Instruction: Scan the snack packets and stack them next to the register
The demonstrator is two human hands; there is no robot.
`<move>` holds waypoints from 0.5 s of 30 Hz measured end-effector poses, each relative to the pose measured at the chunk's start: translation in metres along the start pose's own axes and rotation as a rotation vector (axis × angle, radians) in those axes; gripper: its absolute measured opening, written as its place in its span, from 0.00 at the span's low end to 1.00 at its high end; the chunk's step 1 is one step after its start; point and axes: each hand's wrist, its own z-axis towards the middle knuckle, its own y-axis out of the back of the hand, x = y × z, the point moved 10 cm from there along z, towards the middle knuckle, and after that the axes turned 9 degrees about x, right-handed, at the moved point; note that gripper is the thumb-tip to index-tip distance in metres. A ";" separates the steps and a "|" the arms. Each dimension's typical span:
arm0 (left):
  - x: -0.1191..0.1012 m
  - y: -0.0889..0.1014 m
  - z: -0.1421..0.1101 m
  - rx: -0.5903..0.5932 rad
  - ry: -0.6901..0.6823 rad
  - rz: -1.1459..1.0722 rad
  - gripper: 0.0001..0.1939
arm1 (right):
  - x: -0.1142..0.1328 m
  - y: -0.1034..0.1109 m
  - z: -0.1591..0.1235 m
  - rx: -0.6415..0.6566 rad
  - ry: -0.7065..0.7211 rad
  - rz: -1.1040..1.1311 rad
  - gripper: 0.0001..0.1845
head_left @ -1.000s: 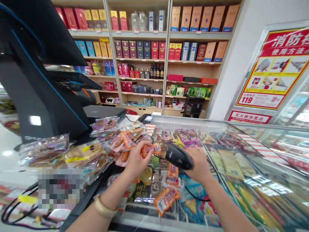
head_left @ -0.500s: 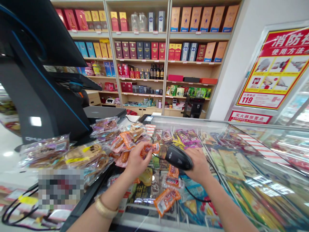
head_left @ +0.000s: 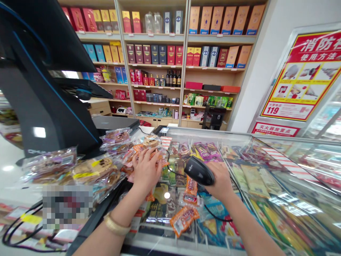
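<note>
- The left hand (head_left: 146, 169) lay with its palm down and fingers spread across a pile of small orange-and-clear plastic snack packets (head_left: 129, 155), left of the middle; whether it grasped one I could not tell.
- The right hand (head_left: 221, 179) was wrapped around a black, rounded plastic handheld scanner (head_left: 198, 171), whose head pointed left — toward the left hand, though apart from it.
- A few loose glossy orange packets (head_left: 184, 220) lay between the forearms, on the glass-topped display case (head_left: 213, 132).
- A gold-coloured bracelet (head_left: 116, 225) circled the left wrist.
- Flat clear plastic bags of brown food (head_left: 98, 169) lay farther left, near a black sales terminal with blue trim (head_left: 58, 103).
- On the far side, pale wooden shelves (head_left: 207, 76) held coloured boxes and bottles.
</note>
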 end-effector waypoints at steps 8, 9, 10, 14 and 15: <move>-0.081 -0.029 -0.029 0.393 -0.486 -0.370 0.20 | -0.002 0.009 -0.002 -0.073 -0.017 -0.015 0.10; -0.090 -0.037 -0.036 0.480 -0.518 -0.360 0.22 | -0.002 0.009 -0.001 -0.066 -0.020 -0.018 0.10; -0.099 -0.044 -0.042 0.559 -0.541 -0.345 0.24 | -0.002 0.008 -0.001 -0.059 -0.020 -0.020 0.10; -0.115 -0.065 -0.061 0.753 -0.537 -0.284 0.29 | -0.003 0.007 -0.001 -0.058 -0.018 -0.013 0.10; -0.115 -0.068 -0.063 0.768 -0.516 -0.276 0.28 | -0.003 0.008 -0.001 -0.061 -0.017 -0.009 0.10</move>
